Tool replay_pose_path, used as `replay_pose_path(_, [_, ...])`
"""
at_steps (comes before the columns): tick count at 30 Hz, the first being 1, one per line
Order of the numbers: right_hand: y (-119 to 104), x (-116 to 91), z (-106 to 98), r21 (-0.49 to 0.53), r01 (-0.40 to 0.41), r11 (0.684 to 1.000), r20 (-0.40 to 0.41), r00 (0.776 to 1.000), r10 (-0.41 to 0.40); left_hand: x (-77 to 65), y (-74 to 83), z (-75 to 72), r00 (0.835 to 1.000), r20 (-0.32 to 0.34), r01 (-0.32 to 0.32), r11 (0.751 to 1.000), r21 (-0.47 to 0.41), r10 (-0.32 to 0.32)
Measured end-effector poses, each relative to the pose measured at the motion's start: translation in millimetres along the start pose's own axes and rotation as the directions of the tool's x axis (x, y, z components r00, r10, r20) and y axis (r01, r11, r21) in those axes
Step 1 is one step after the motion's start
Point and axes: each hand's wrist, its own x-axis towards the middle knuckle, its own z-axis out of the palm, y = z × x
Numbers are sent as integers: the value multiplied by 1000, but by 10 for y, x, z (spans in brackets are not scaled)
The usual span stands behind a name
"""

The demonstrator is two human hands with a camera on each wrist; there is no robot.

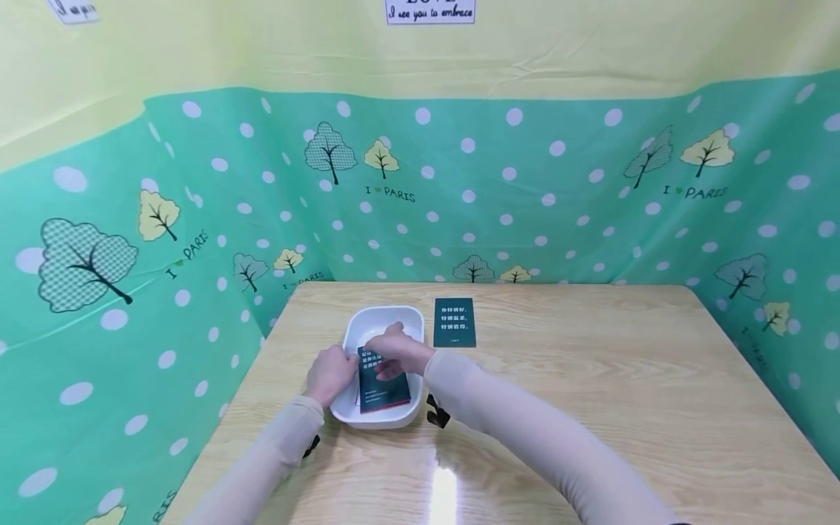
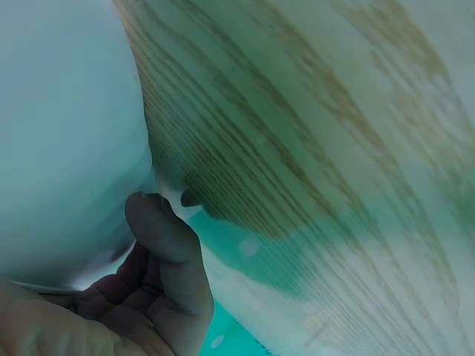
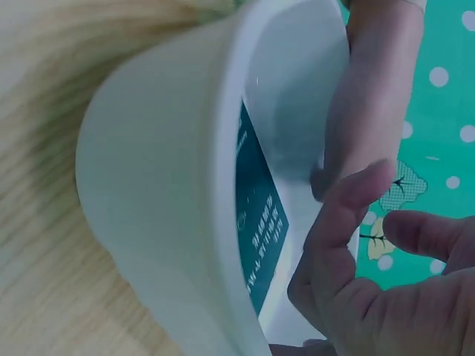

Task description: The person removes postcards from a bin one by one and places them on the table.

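A white plastic basin point(image 1: 375, 421) stands on the left part of the table. Inside lies a dark green booklet point(image 1: 386, 394) with white lettering and a red lower edge; in the right wrist view it leans against the basin's wall. My left hand point(image 1: 331, 374) holds the basin's left rim, its thumb against the outer wall in the left wrist view. Over the basin is my right hand point(image 1: 402, 350), fingers bent loosely above the booklet, and the right wrist view shows nothing between thumb and forefinger. A second dark green booklet or card point(image 1: 454, 322) lies flat right of the basin.
The wooden table point(image 1: 590, 379) stretches to the right. Green polka-dot cloth point(image 1: 512, 175) with printed trees hangs behind and along both sides. Dark camera mounts point(image 1: 437, 413) sit at the wrists, the right one close to the basin.
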Motion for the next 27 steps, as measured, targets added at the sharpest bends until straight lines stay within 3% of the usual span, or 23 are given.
replay_pose_path(9, [72, 17, 54, -9, -51, 999, -60, 997, 50, -7, 30, -6, 1000, 1, -8, 1000, 0, 8])
replay_pose_path(15, [122, 13, 27, 27, -48, 999, -36, 998, 48, -53, 29, -13, 1000, 26, 11, 1000, -17, -10])
replay_pose_path(27, [18, -19, 12, -62, -20, 998, 47, 999, 23, -22, 6, -19, 1000, -6, 5, 1000, 12, -5])
